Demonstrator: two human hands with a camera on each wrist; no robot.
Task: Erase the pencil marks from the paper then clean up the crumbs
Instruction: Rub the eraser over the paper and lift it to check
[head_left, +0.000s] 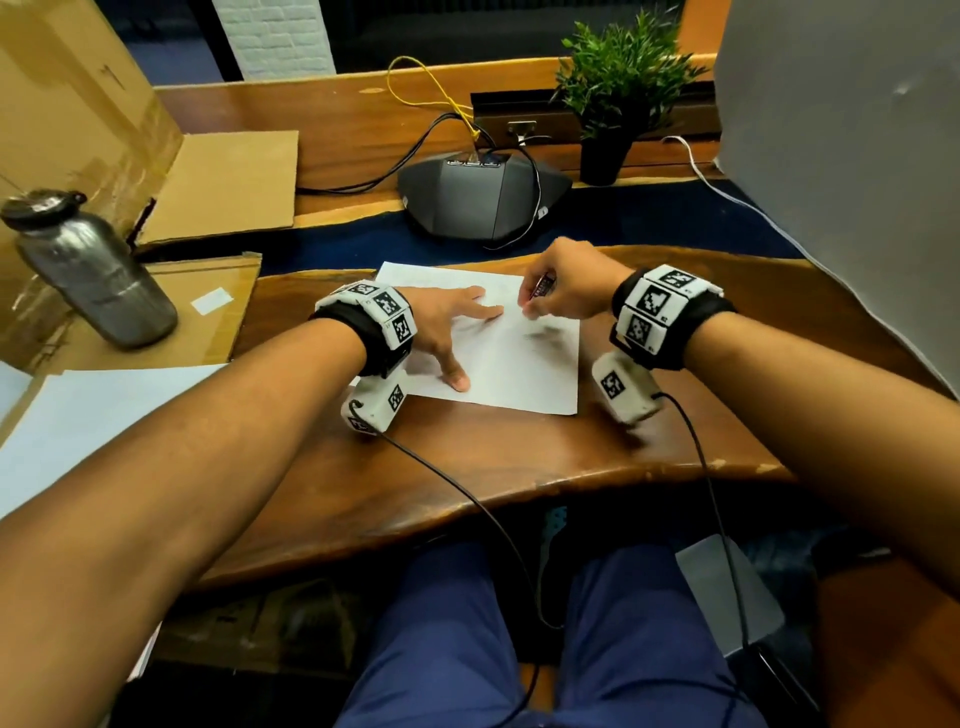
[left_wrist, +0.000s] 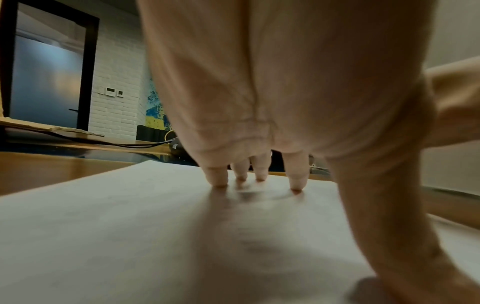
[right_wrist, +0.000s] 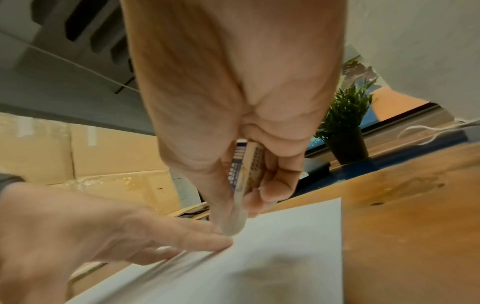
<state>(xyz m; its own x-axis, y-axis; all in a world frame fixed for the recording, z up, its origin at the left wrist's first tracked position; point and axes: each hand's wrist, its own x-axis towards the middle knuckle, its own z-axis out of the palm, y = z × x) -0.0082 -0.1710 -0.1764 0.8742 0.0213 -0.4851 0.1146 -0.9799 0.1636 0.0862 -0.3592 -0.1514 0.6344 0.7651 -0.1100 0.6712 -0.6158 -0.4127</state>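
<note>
A white sheet of paper (head_left: 519, 358) lies on the wooden desk (head_left: 519, 457). My left hand (head_left: 447, 322) rests spread on its left half, with straight fingertips (left_wrist: 219, 181) and the thumb pressing the paper (left_wrist: 130, 226) down. My right hand (head_left: 566, 286) pinches an eraser (head_left: 540, 287) in a printed sleeve between thumb and fingers. In the right wrist view the white tip of the eraser (right_wrist: 237, 218) touches the paper (right_wrist: 272, 257) just beside the left hand's fingers (right_wrist: 197, 238). I cannot make out pencil marks or crumbs.
A metal bottle (head_left: 88, 270) stands on cardboard at the left. A black conference phone (head_left: 483, 195) with cables and a potted plant (head_left: 618, 93) sit behind the paper. More white sheets (head_left: 104, 415) lie at the near left. A grey panel (head_left: 852, 156) rises at the right.
</note>
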